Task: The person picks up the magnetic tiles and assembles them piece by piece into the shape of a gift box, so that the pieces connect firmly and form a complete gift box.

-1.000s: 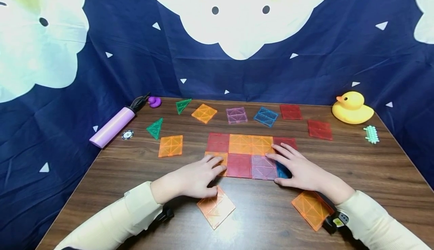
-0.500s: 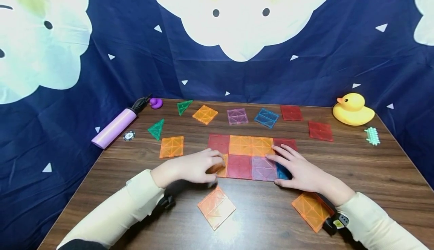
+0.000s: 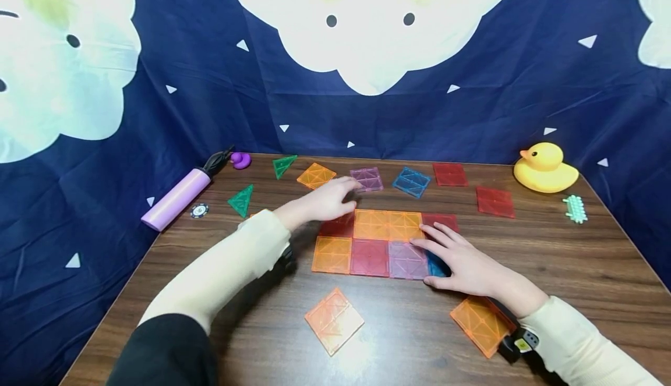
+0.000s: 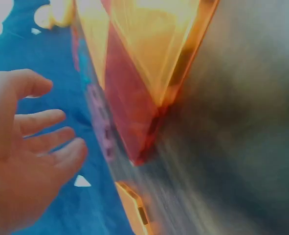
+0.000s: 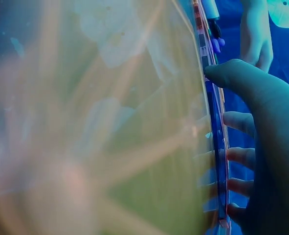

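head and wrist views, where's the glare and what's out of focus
Head: glare on the tabletop and the loose front-center orange tile; left wrist: upper orange tiles washed out, tabletop at right blurred; right wrist: the pale surface filling the left is out of focus.

A navy cloud-print cloth (image 3: 314,106) hangs behind a brown wood-grain table (image 3: 576,258).

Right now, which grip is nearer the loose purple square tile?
Left. The left grip is just left of the loose purple square tile; the right grip is farther, at the right end of the joined tiles.
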`<move>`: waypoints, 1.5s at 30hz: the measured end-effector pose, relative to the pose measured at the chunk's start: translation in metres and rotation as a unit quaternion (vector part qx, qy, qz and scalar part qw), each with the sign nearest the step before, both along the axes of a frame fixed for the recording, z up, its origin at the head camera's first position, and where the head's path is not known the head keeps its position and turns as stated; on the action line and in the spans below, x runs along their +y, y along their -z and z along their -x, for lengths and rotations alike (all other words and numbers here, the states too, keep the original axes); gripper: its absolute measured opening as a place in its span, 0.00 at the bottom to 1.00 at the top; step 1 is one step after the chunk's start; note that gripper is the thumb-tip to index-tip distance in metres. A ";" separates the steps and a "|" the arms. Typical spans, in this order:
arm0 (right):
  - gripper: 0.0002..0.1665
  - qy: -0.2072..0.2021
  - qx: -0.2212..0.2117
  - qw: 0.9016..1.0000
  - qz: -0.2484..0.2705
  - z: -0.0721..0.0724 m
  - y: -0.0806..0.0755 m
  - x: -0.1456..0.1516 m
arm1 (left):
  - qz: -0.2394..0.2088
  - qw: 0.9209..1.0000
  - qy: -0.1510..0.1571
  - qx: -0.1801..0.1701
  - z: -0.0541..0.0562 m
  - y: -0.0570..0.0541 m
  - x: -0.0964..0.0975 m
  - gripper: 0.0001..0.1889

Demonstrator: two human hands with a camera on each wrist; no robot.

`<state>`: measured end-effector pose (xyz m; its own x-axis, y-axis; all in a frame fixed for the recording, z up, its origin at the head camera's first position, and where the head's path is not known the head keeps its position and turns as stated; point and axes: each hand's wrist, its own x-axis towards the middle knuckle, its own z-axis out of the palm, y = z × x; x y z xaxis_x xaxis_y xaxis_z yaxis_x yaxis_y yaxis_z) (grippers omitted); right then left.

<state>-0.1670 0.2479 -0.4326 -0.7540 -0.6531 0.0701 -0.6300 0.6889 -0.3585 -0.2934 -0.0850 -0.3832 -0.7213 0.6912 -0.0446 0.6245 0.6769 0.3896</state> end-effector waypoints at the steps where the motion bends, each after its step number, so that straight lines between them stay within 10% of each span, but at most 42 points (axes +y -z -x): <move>1: 0.45 0.000 0.000 1.000 -0.001 0.000 0.000 0.000 | 0.004 1.000 -0.005 0.003 0.007 0.001 0.004 0.26; 7: 0.45 0.001 -0.001 1.000 -0.002 0.001 0.001 -0.001 | 0.049 0.999 -0.002 0.018 0.039 0.013 0.021 0.26; 13: 0.45 0.002 -0.004 1.000 -0.002 0.001 0.000 -0.001 | 0.084 0.996 0.009 0.023 0.049 0.021 0.029 0.28; 35: 0.45 0.001 -0.003 1.000 0.000 0.000 0.001 0.002 | 0.077 0.996 0.054 -0.007 0.006 0.018 0.022 0.26; 45: 0.45 -0.002 0.002 1.000 0.001 0.001 0.002 0.002 | 0.062 0.997 0.042 0.017 0.023 0.014 0.045 0.21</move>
